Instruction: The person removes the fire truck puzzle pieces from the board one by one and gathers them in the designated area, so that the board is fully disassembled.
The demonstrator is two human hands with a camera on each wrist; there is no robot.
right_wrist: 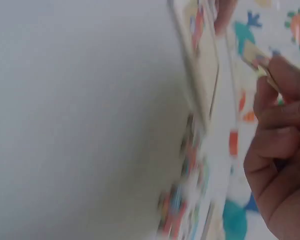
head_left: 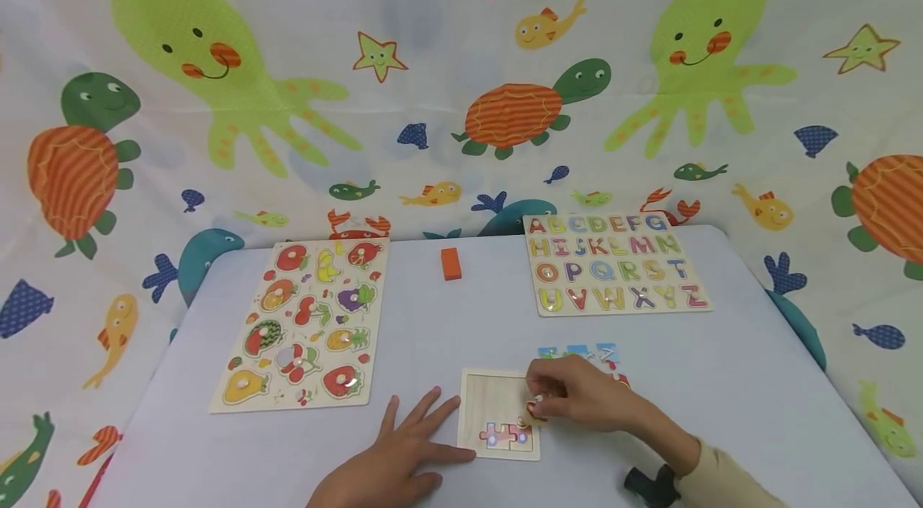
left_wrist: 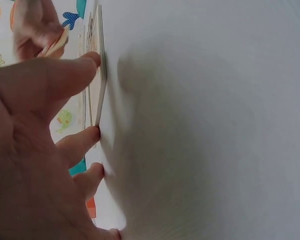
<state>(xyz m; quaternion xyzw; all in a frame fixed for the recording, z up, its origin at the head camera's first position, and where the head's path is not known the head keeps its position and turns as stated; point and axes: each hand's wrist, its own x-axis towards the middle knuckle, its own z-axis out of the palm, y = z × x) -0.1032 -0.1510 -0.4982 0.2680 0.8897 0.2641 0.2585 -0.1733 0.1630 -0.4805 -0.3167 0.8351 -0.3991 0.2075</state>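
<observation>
A shallow wooden puzzle frame (head_left: 481, 396) lies near the table's front, with joined jigsaw pieces (head_left: 497, 436) in its lower right part. Spread fingers of my left hand (head_left: 404, 456) touch the frame's left and lower edges; the left wrist view shows the thumb on its rim. Over the frame's right side, my right hand (head_left: 587, 392) pinches a jigsaw piece (head_left: 535, 409) between thumb and index finger. That wooden piece (right_wrist: 255, 55) also shows tilted in the right wrist view. More colourful jigsaw pieces (head_left: 577, 351) lie behind the right hand, which partly hides them.
A fruit puzzle board (head_left: 310, 324) lies at the left and an alphabet puzzle board (head_left: 620, 264) at the back right. Between them stands an orange block (head_left: 450, 264). A black object (head_left: 652, 485) sits by the right sleeve. A patterned cloth hangs behind the table.
</observation>
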